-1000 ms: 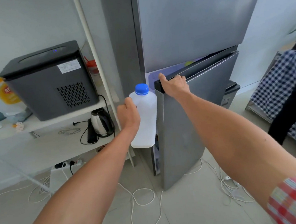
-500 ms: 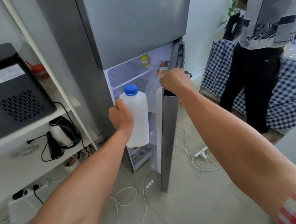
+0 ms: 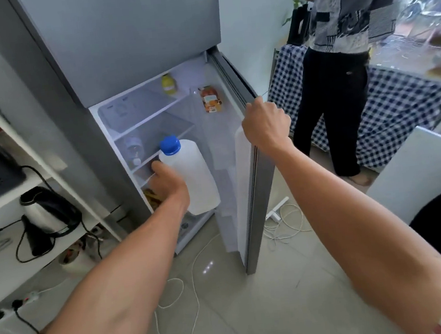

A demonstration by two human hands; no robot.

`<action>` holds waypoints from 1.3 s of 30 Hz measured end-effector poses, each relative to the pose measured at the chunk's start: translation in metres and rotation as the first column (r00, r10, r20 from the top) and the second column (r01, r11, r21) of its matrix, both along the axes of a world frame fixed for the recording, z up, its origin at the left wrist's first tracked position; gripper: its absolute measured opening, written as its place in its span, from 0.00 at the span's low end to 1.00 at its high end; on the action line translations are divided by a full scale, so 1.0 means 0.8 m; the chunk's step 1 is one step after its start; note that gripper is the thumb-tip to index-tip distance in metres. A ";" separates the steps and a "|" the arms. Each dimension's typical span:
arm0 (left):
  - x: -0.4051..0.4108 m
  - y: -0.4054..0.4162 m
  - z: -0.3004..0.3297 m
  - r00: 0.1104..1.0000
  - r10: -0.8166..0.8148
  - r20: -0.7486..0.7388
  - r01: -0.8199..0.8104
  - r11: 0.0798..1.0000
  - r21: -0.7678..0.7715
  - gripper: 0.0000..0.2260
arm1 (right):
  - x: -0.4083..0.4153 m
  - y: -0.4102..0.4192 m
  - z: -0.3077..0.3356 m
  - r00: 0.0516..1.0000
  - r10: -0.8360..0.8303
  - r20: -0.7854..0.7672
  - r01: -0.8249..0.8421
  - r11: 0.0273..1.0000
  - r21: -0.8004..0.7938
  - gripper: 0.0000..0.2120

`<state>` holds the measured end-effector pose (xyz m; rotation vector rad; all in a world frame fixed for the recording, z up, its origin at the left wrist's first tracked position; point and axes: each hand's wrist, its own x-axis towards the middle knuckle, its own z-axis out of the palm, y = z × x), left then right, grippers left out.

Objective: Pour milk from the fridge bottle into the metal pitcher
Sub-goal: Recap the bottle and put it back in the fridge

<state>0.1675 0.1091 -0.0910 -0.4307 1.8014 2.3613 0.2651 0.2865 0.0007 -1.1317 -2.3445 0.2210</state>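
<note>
A white plastic milk bottle (image 3: pixel 196 177) with a blue cap is held upright in my left hand (image 3: pixel 168 182), just in front of the open lower fridge compartment (image 3: pixel 151 119). My right hand (image 3: pixel 265 124) grips the top edge of the grey fridge door (image 3: pixel 254 190), which stands wide open. Lit shelves inside the fridge carry a yellow item, an orange packet and a small bottle. No metal pitcher shows in this view.
A white shelf unit (image 3: pixel 5 205) at left holds a black appliance and an electric kettle (image 3: pixel 48 209). White cables (image 3: pixel 178 293) and a power strip lie on the tiled floor. A person (image 3: pixel 340 72) stands at right by a checkered cloth (image 3: pixel 404 109).
The fridge door swung from nearly shut to wide open under my right hand. The bottle in my left hand moved toward the open compartment, and the view turned right.
</note>
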 end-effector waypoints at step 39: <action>-0.009 0.180 -0.168 0.881 -0.446 0.158 0.469 0.866 -0.171 0.16 | 0.007 0.040 -0.044 0.905 0.105 -0.412 0.073 0.916 0.396 0.13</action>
